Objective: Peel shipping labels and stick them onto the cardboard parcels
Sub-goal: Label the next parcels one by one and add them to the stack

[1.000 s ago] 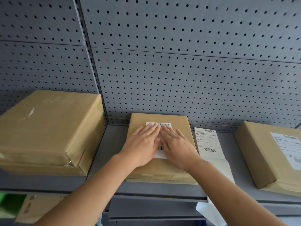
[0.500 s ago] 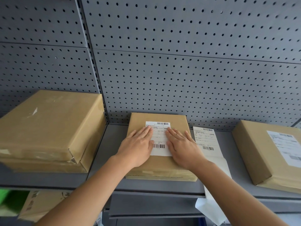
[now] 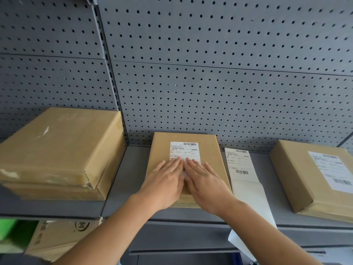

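Both palms flat on the middle parcel (image 3: 188,165), pressing its shipping label (image 3: 185,152).

The left hand (image 3: 165,185) and right hand (image 3: 205,185) lie side by side, fingers stretched out and gripping nothing, covering the label's lower half. The label runs lengthwise toward the pegboard (image 3: 219,77), barcode at the far end. A label strip (image 3: 241,169) lies just right on the shelf (image 3: 122,180).

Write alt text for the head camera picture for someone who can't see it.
Left hand and right hand press flat on a white shipping label atop the middle brown cardboard parcel on a grey metal shelf, a strip of white labels beside it.
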